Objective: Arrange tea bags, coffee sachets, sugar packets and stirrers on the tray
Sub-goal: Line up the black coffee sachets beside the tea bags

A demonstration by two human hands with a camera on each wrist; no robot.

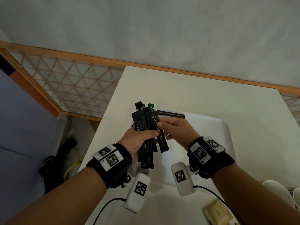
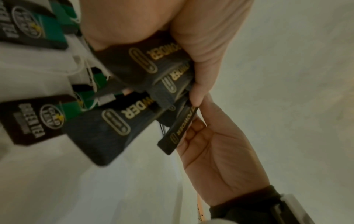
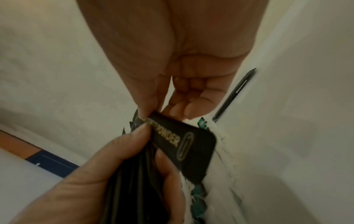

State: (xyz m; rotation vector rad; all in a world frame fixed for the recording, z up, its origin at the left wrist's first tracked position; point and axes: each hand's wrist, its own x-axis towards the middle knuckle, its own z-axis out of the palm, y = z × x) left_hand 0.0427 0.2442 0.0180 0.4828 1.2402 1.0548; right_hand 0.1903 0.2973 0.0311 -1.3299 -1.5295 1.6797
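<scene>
— Progress so far?
— Early. Left hand (image 1: 138, 140) wrapped around a mixed fan of black coffee-powder stick sachets and green-tagged tea bags (image 1: 143, 127), held above the white surface (image 1: 178, 91) near its left edge. Right hand (image 1: 177, 129) pinching one black coffee sachet (image 1: 159, 135) out of that fan. Only one black sachet (image 1: 170, 114) laid on the white rectangular tray (image 1: 224, 132), at its far edge.
— Orientation?
— Pinched sachet: long axis roughly fore-and-aft, slightly tilted. Laid one: crosswise, along the far edge. Sugar, stirrers: none visible.

Person's going bare-armed, no sleeves, wearing a chunky black strap on each wrist (image 1: 113, 166) with white blocks showing black square marker codes. A white camera pod (image 1: 136, 190) is hanging under each wrist, trailing a thin black cable (image 1: 105, 207).
</scene>
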